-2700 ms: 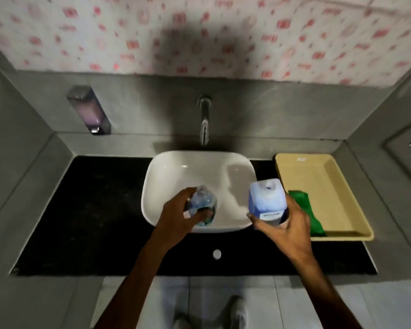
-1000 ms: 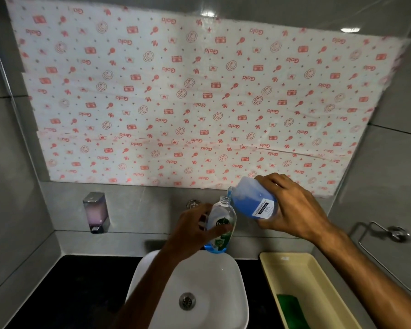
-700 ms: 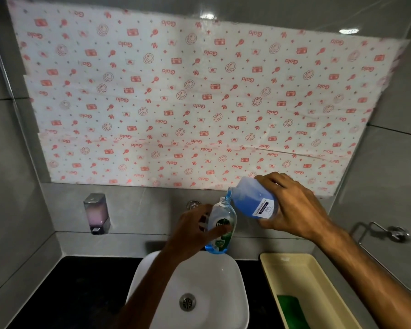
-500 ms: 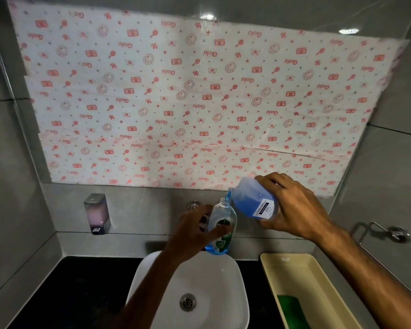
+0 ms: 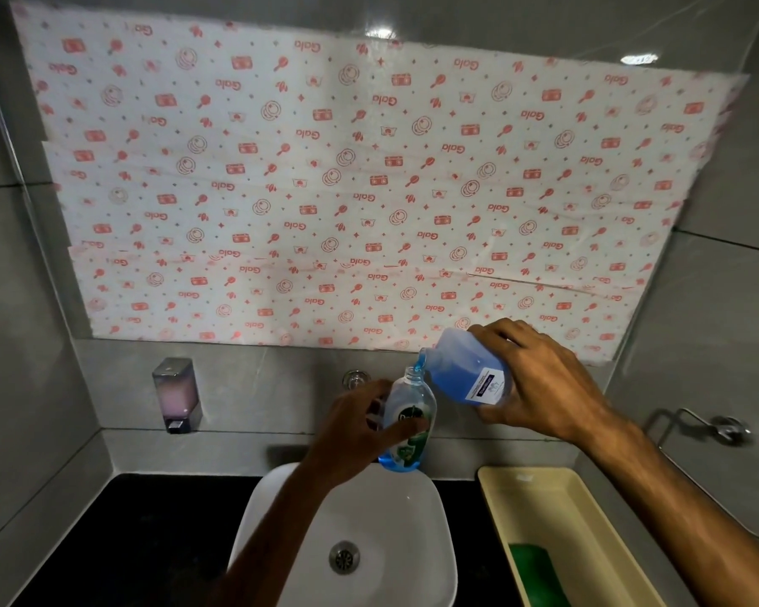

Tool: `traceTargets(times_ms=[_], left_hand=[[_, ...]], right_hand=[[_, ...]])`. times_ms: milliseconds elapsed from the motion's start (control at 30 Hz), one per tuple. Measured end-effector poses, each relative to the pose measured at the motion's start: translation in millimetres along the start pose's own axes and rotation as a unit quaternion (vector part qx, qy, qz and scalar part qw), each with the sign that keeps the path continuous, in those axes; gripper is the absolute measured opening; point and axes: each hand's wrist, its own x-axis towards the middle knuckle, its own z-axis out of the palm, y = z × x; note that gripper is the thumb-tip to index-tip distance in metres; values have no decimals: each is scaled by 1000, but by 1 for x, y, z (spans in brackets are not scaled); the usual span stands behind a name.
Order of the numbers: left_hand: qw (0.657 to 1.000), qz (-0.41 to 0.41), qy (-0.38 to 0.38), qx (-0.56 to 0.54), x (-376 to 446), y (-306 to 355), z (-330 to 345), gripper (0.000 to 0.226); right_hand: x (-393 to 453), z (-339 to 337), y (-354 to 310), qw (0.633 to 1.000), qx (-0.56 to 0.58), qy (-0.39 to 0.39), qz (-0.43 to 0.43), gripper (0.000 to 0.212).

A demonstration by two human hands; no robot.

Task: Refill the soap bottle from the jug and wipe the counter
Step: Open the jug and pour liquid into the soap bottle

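Above white ceramic basin (image 5: 347, 541): left hand (image 5: 356, 431) gripping clear plastic soap bottle (image 5: 408, 420), right hand (image 5: 540, 387) clasping tilted translucent blue jug (image 5: 461, 370). Blue level slightly higher than moments earlier; refill progressing, counter unwiped.

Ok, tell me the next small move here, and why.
Probably hold the tilt and keep pouring. The right hand has the jug tipped with its spout at the mouth of the bottle, which the left hand holds upright over the sink. Blue soap fills only the bottle's bottom, so there is plenty of room left.
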Motion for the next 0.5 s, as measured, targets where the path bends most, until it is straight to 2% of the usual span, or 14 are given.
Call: traceTargets(times_ms=[200, 500], left_hand=[[1000, 4, 2, -19, -2, 3, 2, 40], [1000, 16, 3, -21, -4, 9, 4, 33]], right_hand=[[-3, -2, 2, 1000, -6, -3, -4, 94], [-6, -4, 4, 1000, -23, -3, 0, 96]])
